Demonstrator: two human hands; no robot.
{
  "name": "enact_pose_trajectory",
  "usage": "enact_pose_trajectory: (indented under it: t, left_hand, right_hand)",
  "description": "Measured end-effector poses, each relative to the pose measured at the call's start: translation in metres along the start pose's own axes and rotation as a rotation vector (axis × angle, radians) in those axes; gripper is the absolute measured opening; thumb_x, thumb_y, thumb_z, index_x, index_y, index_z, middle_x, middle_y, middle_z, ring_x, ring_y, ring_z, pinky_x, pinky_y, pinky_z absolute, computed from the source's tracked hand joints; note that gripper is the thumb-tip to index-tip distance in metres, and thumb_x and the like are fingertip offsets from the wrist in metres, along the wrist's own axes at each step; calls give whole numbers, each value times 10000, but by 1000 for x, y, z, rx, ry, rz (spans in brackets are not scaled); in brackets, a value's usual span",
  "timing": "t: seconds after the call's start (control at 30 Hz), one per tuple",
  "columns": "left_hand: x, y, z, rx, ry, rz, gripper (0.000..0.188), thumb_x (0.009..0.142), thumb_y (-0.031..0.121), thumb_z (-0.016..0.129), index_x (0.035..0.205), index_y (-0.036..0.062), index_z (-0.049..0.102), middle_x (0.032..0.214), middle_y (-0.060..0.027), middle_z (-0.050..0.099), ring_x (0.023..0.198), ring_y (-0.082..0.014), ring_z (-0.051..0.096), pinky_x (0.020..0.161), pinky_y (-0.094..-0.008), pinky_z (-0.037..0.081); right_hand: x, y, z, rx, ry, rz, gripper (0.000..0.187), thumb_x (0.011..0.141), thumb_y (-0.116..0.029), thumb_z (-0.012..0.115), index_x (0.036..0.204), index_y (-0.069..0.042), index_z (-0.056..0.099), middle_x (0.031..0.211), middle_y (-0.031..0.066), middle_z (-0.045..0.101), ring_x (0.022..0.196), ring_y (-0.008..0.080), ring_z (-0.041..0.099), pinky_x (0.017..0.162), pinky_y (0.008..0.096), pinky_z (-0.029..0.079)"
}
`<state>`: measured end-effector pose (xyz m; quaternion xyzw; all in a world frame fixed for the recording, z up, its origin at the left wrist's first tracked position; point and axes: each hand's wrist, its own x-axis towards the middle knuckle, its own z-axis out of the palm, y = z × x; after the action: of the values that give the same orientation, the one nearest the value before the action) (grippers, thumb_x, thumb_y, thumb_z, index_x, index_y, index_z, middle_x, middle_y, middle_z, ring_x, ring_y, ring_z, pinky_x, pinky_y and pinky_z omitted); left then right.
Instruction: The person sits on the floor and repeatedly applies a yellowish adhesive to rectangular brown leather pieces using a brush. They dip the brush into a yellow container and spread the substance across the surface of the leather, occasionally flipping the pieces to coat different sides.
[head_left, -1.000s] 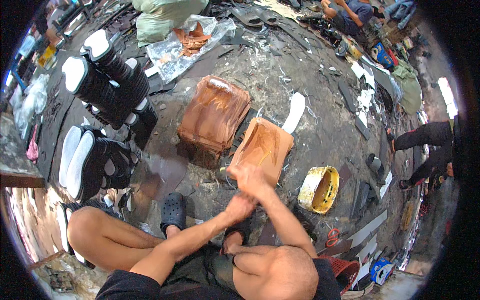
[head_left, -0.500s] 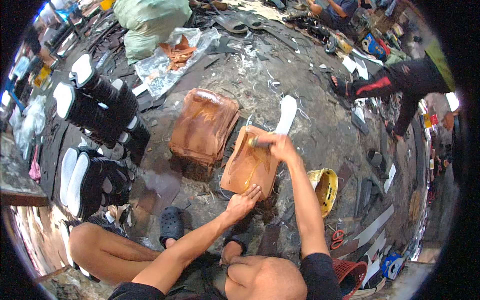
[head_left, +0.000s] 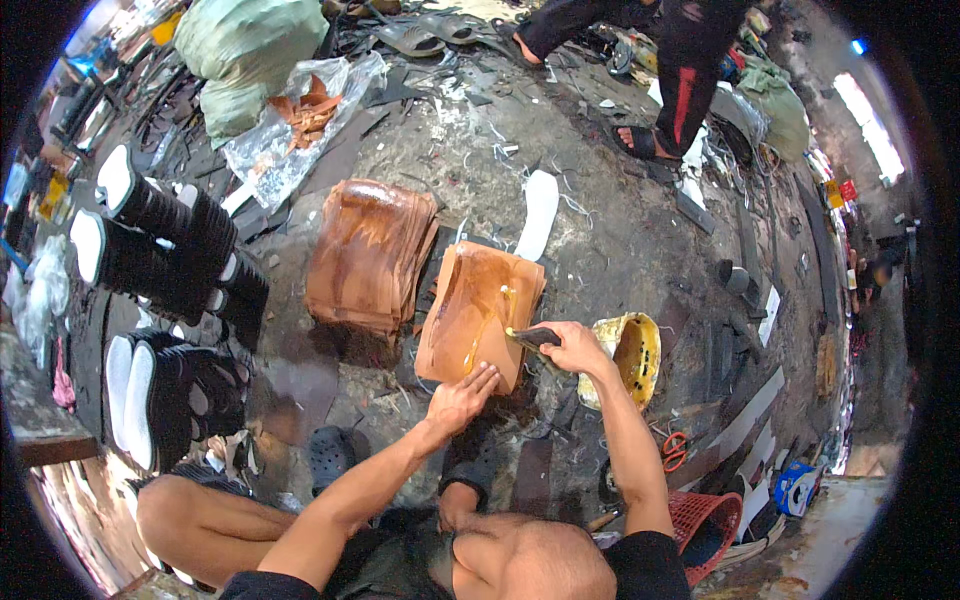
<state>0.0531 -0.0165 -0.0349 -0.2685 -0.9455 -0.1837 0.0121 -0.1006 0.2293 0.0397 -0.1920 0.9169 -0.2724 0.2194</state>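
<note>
My left hand point(head_left: 462, 402) presses its outstretched fingers on the near edge of a stack of brown sheets point(head_left: 462, 295). Glossy, honey-coloured glue coats much of the top sheet. In my right hand point(head_left: 578, 352) is a dark brush point(head_left: 535, 338) with a yellow tip, held at the right edge of that sheet. A yellow-smeared glue pot point(head_left: 628, 362) stands just right of this hand. To the left sits a second stack of brown sheets point(head_left: 362, 255), also shiny on top. A white insole-shaped piece point(head_left: 540, 212) lies beyond the nearer stack.
Stacked black slippers with white soles point(head_left: 135, 390) stand at the left. Brown scraps point(head_left: 305, 112) lie on clear plastic farther off, by a pale green sack point(head_left: 255, 60). Red-handled scissors point(head_left: 675, 450) and a red basket point(head_left: 700, 530) are near right. Another person's leg point(head_left: 690, 80) is at the back.
My right hand has drawn the brush toward me and right, off the sheet's upper part. Glue covers more of the sheet. The other person has stepped leftward across the back; the view has shifted.
</note>
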Motion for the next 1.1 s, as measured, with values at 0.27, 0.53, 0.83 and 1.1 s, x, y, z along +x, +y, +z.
enact_pose_trajectory:
  t: [0.27, 0.53, 0.83, 1.1]
  left_hand:
    - [7, 8, -9, -51, -39, -28, 664, 772, 13, 598, 1424, 70, 489, 1495, -67, 504, 1384, -233, 478, 871, -369, 596]
    - [24, 16, -33, -335, 53, -207, 602, 736, -4, 659, 1330, 44, 572, 1460, -154, 513, 1335, -322, 507, 1007, -419, 509]
    - [-23, -41, -33, -651, 530, -1021, 411, 848, 74, 633, 1254, 14, 666, 1082, -152, 636, 913, -260, 649, 850, -367, 519]
    - [-20, -26, -32, -678, 413, -996, 393, 859, 97, 647, 1239, -1, 672, 1187, -184, 657, 998, -273, 667, 926, -356, 515]
  right_hand:
    - [10, -7, 29, -87, 399, 200, 483, 868, -271, 674, 1311, -106, 575, 992, 238, 707, 929, 436, 683, 818, 533, 531]
    - [59, -27, 3, -152, 453, -14, 405, 887, -304, 667, 1286, -258, 616, 1023, 192, 715, 941, 415, 679, 802, 530, 535]
    - [-84, -65, 80, 100, 299, -118, 308, 899, -303, 668, 1193, -213, 671, 883, 162, 709, 814, 381, 688, 738, 482, 557]
    - [56, -82, 2, -393, 458, -259, 358, 848, -271, 672, 1206, -263, 681, 979, 124, 729, 848, 341, 696, 748, 491, 553]
